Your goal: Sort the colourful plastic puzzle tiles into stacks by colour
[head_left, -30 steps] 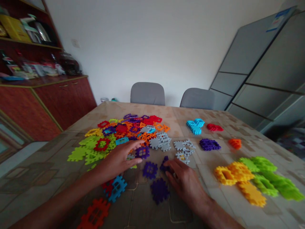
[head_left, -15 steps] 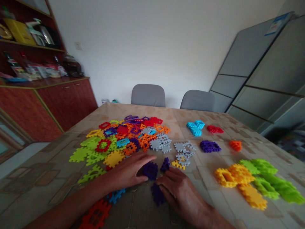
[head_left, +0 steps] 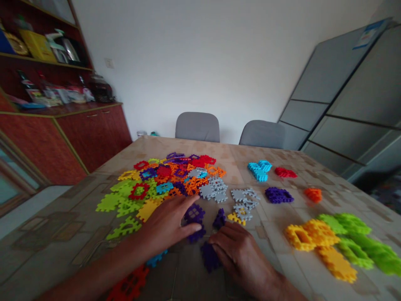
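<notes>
My left hand (head_left: 167, 221) is open, its thumb and fingers spread around a purple interlocking tile (head_left: 194, 212) with a small window pattern. Under its thumb a second purple tile is partly hidden. My right hand (head_left: 239, 248) is closed, its curled fingers at a flat purple tile (head_left: 209, 257) whose right side they cover. A raised purple piece (head_left: 219, 218) stands just beyond the right knuckles; whether it joins what the fingers hold is hidden. Beside it lie a small yellow tile (head_left: 235, 218) and grey tiles (head_left: 242, 202).
A mixed heap of colored tiles (head_left: 164, 171) spreads left of center. On the right are stacks in cyan (head_left: 259, 170), red (head_left: 285, 172), purple (head_left: 278, 195), orange (head_left: 313, 195), yellow (head_left: 319, 234) and lime green (head_left: 360, 238). Two grey chairs (head_left: 197, 126) stand behind the table.
My left hand's thumb and fingers have spread apart, uncovering two overlapping purple tiles where one showed before. My right hand stays nearly in place. The whole view has shifted slightly.
</notes>
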Action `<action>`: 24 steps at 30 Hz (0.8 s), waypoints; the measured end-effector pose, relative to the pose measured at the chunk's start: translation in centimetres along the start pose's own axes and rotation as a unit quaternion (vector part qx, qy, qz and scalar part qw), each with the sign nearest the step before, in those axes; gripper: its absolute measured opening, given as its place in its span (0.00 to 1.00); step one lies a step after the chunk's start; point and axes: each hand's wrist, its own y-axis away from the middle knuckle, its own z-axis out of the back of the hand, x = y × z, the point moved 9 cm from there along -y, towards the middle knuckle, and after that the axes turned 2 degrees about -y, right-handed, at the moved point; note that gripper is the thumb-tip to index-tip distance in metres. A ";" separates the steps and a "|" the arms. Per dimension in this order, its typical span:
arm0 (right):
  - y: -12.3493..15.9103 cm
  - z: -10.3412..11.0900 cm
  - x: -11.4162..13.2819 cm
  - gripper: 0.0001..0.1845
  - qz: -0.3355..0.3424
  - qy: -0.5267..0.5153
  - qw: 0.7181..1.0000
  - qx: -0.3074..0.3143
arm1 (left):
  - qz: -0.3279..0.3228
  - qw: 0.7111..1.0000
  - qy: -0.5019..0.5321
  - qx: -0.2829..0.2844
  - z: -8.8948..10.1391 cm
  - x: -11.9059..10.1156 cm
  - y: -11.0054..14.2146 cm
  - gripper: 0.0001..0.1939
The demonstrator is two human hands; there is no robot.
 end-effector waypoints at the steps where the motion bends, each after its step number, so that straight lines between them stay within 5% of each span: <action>1: 0.0 0.1 0.0 0.10 -0.001 0.000 1.000 -0.002 | 0.005 1.000 0.007 -0.004 0.4 0.5 -0.2 0.31; 6: -0.2 1.0 -0.3 0.10 -0.008 0.009 1.000 -0.010 | -0.032 0.998 0.056 0.018 0.5 1.5 -0.7 0.37; 14: -0.1 2.8 -1.9 0.11 -0.024 -0.003 0.998 -0.051 | -0.187 0.969 0.110 0.114 -0.9 -2.1 -0.2 0.35; 20: 0.0 3.0 -3.0 0.10 -0.059 0.006 0.996 -0.065 | -0.094 0.991 0.066 0.074 -1.5 -0.1 -0.4 0.27; 24: 0.0 2.8 -3.7 0.10 -0.083 0.020 0.994 -0.068 | -0.057 0.995 0.040 0.068 -2.9 0.2 0.1 0.41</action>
